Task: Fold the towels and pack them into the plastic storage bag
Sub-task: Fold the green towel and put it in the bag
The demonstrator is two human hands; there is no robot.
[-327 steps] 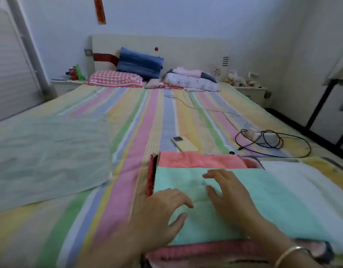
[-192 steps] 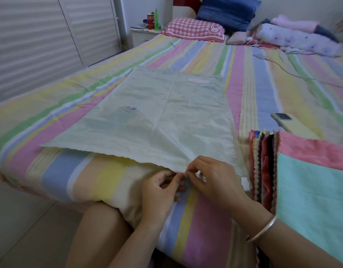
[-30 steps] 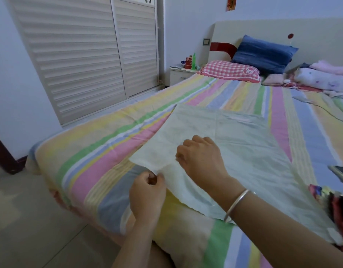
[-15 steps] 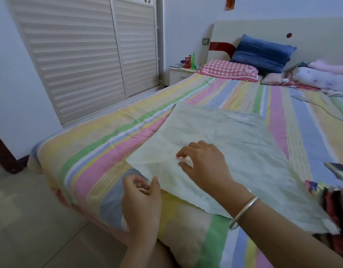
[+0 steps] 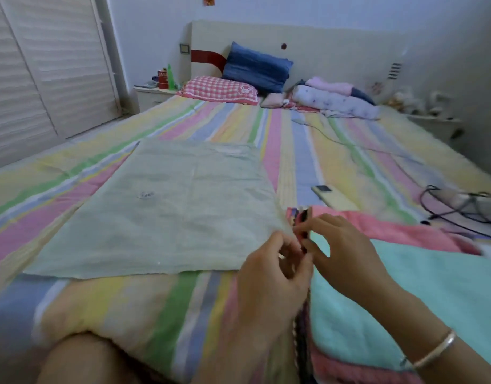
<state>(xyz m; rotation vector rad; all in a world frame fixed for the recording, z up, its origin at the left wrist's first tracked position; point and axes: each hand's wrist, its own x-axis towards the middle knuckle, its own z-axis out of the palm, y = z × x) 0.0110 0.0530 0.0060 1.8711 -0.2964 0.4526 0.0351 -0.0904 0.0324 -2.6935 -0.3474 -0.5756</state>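
Left hand [image 5: 269, 278] is pinching the bag's [image 5: 169, 212] corner beside the towels [image 5: 432, 286]; right hand [image 5: 344, 256] is curling there, grip unclear.

A pale green, crinkled plastic storage bag [image 5: 166, 206] lies flat on the bed [image 5: 308, 151], which has a pastel striped sheet. At the bag's near right corner the left hand [image 5: 269, 278] seems to pinch the edge. The right hand [image 5: 344, 259] meets it there, but its grip is blurred. Just beside them, a teal folded towel [image 5: 432, 295] lies on a pink towel [image 5: 391, 225].
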